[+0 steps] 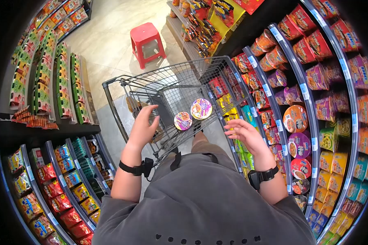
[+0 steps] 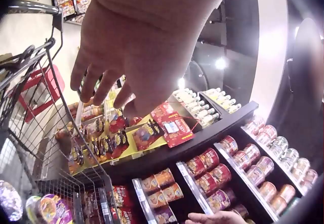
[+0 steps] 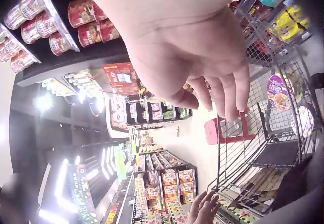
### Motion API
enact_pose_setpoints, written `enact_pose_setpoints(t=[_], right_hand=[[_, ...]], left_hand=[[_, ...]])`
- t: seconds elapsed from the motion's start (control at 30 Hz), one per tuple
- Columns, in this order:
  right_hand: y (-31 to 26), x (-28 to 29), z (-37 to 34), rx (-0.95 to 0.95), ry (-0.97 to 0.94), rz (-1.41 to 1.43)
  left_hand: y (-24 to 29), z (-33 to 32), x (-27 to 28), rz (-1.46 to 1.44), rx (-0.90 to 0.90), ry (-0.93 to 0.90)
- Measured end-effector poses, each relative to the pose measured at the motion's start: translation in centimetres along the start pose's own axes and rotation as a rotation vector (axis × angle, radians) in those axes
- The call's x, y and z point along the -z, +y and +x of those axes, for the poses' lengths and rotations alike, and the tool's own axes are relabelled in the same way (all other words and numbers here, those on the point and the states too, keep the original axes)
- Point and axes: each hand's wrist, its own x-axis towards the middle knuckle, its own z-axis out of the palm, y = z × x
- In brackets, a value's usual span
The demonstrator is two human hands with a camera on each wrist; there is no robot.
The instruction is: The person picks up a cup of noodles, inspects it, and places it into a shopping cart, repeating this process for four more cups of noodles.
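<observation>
Both hands are raised with nothing in them. My left hand (image 1: 144, 127) is over the near left side of the wire shopping cart (image 1: 167, 71), fingers loosely spread. To the right of the cart, my right hand (image 1: 246, 136) hangs in the air beside the shelves, fingers apart. Two round purple-and-white noodle cups lie in the cart: a smaller one (image 1: 183, 121) and a larger one (image 1: 201, 109). The left wrist view shows the left hand (image 2: 134, 46) with relaxed fingers; the right wrist view shows the right hand (image 3: 195, 57) likewise.
Shelves of noodle cups (image 1: 299, 145) and packets rise on the right. At the left stand more shelves with red packets (image 1: 53, 188) and green boxes (image 1: 63, 81). A red stool (image 1: 145, 34) is on the floor beyond the cart, and a snack display (image 1: 225, 20) stands at its far right.
</observation>
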Motion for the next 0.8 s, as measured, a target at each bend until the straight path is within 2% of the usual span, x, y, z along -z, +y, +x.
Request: enact_pose_setpoints(t=[0.3,0.43,0.5,0.63,0.7,0.77,0.8], right_hand=[[1.8,6.5,11.5,-0.155,0.0,0.089],[4.8,9.3,17.8,-0.282,-0.003,0.14],[6.7,10.5,20.9,-0.373,0.016,0.059],[9.8,11.7,26.2,-0.555,0.08,0.124],[10.5,11.6,27.8,-0.585,0.127,0.129],[11.7,12.0,29.4,-0.636,0.017,-0.077],[13.0,12.0,30.0,-0.646,0.024,-0.064]], left_hand=[[-2.4,5.2,-7.3,-0.015,0.122,-0.153],[-4.9,7.9,-12.1,-0.026,0.298,-0.258],[-5.6,9.6,-14.7,-0.008,0.398,-0.349],[-8.8,11.7,-20.7,0.037,0.432,-0.453],[-10.1,12.3,-23.2,0.007,0.463,-0.484],[-11.9,12.4,-26.1,-0.017,0.49,-0.478],[-11.4,13.1,-26.6,0.016,0.544,-0.514]])
